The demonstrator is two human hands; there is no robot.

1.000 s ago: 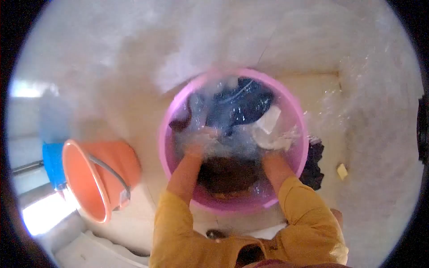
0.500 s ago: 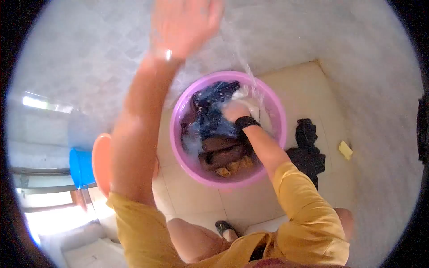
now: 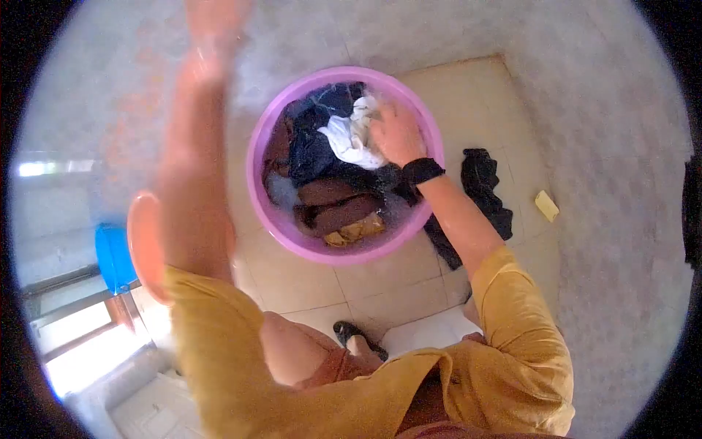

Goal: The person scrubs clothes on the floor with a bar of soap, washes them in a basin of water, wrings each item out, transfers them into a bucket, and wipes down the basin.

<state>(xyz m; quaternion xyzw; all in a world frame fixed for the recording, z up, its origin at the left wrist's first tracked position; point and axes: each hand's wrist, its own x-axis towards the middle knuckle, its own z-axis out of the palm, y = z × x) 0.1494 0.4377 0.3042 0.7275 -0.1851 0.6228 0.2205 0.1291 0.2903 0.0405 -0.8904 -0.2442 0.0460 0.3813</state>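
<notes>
To the upper left of the pink basin (image 3: 254,170), raises left hand (image 3: 217,18), grip impossible to tell; inside the basin, has white cloth (image 3: 347,143) newly bunched nearer the middle, seemingly gathered for handling, against half-curled right hand (image 3: 397,135), hold unclear.

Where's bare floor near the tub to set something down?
Beige tiled floor between round pink plastic tub and black shoe; also between tub, crumpled black cloth and mottled grey wall. Crowded: the tub's inside, with dark garments, crumpled white cloth and right hand.
</notes>
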